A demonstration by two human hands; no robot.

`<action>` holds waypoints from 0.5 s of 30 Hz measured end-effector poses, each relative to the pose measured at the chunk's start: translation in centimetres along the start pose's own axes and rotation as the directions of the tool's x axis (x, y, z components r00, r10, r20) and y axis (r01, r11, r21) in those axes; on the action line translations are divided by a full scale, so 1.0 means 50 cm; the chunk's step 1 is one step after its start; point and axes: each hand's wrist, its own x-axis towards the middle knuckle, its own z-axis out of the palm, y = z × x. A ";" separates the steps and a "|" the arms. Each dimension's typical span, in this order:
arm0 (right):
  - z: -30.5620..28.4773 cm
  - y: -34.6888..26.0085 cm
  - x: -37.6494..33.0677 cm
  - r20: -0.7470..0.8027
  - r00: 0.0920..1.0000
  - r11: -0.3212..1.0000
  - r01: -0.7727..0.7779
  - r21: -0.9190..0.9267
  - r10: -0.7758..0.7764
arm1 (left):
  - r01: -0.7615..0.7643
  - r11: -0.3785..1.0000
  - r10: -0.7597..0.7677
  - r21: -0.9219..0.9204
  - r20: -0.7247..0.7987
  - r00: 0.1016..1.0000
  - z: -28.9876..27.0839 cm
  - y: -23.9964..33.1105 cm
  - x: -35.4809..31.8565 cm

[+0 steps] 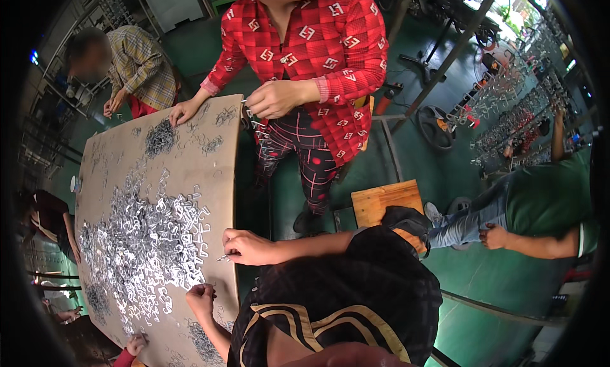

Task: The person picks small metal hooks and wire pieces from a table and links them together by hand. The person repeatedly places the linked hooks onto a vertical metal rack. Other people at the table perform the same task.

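Note:
Over the edge of the brown-topped table (219, 170), my right hand (249, 247) is closed in a pinch on a small metal hook (223, 258). My left hand (202, 300) is lower in the view, close above the tabletop, its fingers curled together. Whatever they hold, if anything, is too small to make out. Just beyond both hands spreads a wide, loose heap of shiny silver metal hooks (149, 240). Near my left forearm is a cluster of darker metal pieces (203, 343).
Across the corner stands a co-worker in a red patterned shirt (305, 49), one hand on the table by a dark pile (161, 138). A red-sleeved hand (135, 343) reaches in at the near left. Behind me are a wooden stool (381, 199) and a person in green (549, 202).

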 end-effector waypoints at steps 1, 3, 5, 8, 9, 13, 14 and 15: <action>-0.001 0.001 -0.001 0.004 1.000 1.000 -0.027 0.011 0.027 | 0.000 0.991 0.003 0.132 -0.020 1.000 0.000 -0.011 0.004; -0.003 0.004 0.001 0.027 0.997 0.997 -0.074 0.030 0.073 | 0.012 0.962 0.004 0.272 -0.058 0.998 0.007 -0.025 0.013; -0.002 0.002 -0.002 0.014 0.998 0.998 -0.060 0.017 0.060 | -0.025 0.938 0.060 0.345 -0.090 0.994 0.007 -0.037 0.019; 0.002 -0.002 -0.006 0.024 0.998 0.999 -0.052 0.013 0.052 | -0.053 0.923 0.114 0.381 -0.139 0.984 0.011 -0.053 0.017; 0.004 -0.004 -0.007 0.031 0.998 0.999 -0.052 0.015 0.051 | -0.059 0.922 0.127 0.383 -0.156 0.980 0.013 -0.060 0.015; 0.017 -0.002 -0.008 0.049 0.999 1.000 -0.022 0.012 0.021 | -0.052 0.900 0.162 0.433 -0.221 0.962 0.014 -0.126 0.022; 0.018 -0.003 -0.006 0.060 0.998 1.000 -0.023 0.014 0.022 | -0.046 0.902 0.159 0.429 -0.232 0.960 0.015 -0.120 0.013; 0.018 -0.005 -0.005 0.071 0.997 1.000 -0.024 0.015 0.023 | -0.041 0.905 0.156 0.424 -0.241 0.958 0.015 -0.113 0.004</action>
